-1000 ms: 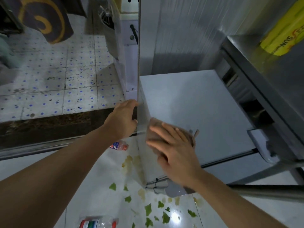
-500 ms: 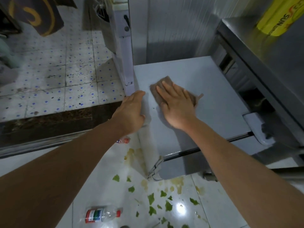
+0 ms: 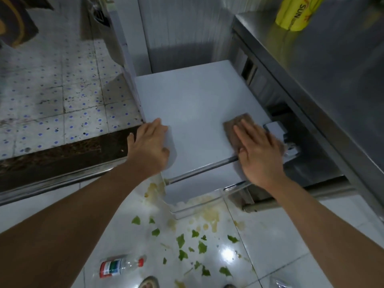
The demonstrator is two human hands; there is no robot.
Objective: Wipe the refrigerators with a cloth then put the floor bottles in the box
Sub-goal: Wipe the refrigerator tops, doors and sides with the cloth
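Your right hand [image 3: 259, 152] presses the brown cloth [image 3: 239, 129] flat with straight fingers on the right front of the small white refrigerator [image 3: 193, 113] top, your left hand [image 3: 149, 146] rests open on its left edge, and a bottle [image 3: 121, 266] lies on the floor [image 3: 259, 235] below.

Most of the brown cloth [image 3: 234, 129] lies hidden under the right hand [image 3: 257, 150], only its far corner showing. The yellow pack [image 3: 295, 13] on the steel table [image 3: 342, 65] is cut off at the top edge, its print partly readable. The bottle [image 3: 120, 267] on the floor has a label too blurred to read. Two dark shapes at the bottom edge are cut off and can't be told.
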